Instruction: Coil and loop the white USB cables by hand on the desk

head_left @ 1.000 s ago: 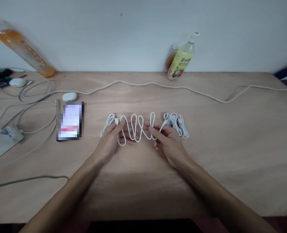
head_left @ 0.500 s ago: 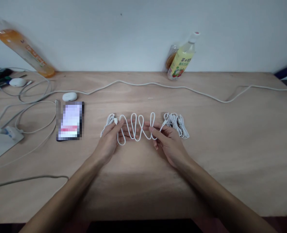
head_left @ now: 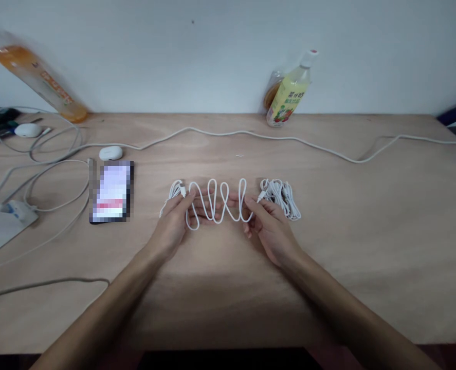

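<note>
Left hand [head_left: 174, 220] pinches one end of the thin, white, looped cable [head_left: 224, 184], draped across both hands' fingers; right hand's [head_left: 273, 222] pinch we cannot confirm. We advise even, slack folds.

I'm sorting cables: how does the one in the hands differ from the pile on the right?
The cable is spread in open loops; the pile is bunched compactly. The left hand and right hand hold the cable, while the pile rests on the table. Both are white.
</note>
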### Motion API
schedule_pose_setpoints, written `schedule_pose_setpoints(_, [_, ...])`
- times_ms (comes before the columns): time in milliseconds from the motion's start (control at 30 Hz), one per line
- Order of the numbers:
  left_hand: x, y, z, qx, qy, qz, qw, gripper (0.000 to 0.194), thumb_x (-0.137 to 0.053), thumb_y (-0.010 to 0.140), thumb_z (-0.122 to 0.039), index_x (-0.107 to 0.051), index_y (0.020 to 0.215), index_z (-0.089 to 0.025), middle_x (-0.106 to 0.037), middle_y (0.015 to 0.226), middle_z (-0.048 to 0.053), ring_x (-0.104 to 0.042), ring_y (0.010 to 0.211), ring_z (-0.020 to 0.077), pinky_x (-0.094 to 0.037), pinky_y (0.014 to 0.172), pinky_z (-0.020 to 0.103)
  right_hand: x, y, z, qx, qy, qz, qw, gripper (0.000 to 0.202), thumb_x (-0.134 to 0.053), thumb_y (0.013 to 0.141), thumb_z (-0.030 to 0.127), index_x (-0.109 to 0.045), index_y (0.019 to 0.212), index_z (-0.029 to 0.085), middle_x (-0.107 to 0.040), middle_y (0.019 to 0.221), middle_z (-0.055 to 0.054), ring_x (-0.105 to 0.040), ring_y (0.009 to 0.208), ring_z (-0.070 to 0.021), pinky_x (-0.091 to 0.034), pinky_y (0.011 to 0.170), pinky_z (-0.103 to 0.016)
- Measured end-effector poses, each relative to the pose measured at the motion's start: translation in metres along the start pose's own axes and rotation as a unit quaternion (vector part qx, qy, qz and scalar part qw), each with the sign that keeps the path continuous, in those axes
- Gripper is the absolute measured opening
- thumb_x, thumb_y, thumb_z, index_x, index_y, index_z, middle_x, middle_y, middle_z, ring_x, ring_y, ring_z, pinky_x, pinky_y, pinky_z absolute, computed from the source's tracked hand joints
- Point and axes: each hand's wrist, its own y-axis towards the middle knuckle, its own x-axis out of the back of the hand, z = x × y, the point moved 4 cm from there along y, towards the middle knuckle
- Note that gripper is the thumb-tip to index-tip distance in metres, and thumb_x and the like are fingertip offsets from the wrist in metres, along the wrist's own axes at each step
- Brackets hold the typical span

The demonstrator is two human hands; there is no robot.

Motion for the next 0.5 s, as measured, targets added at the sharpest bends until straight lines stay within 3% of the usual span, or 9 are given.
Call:
schedule_pose_setpoints(267, [0.0002, -0.0003, -0.0007, 0.0, 0.006, -0.003, 1.0, 0.031, -0.069, 0.101, -0.037, -0.08, 0.116, -0.012, -0.087, 0.099, 0.016, -0.085, 0.096, 0.0333, -0.07, 0.082, 0.042, 0.0013, -0.0001, -0.0019, -0.004, -0.001, 0.004, 1.0, 0.041, -0.086, 0.082, 0.061, -0.085, 0.085, 0.02, -0.082, 0.092, -0.009, -0.049, 0.053, -0.0103, -0.039, 0.044, -0.025])
schedule_pose_setpoints(500, [-0.0008, -0.0003, -0.0005, 0.009, -0.003, 0.004, 1.0, 0.03, -0.065, 0.104, -0.034, -0.08, 0.115, -0.011, -0.087, 0.099, 0.017, -0.085, 0.095, 0.0327, -0.07, 0.082, 0.043, 0.0007, 0.0, -0.0007, 0.001, -0.003, 0.009, 1.0, 0.04, -0.084, 0.084, 0.06, -0.086, 0.09, 0.02, -0.075, 0.078, -0.005, -0.048, 0.052, -0.0109, -0.037, 0.044, -0.025])
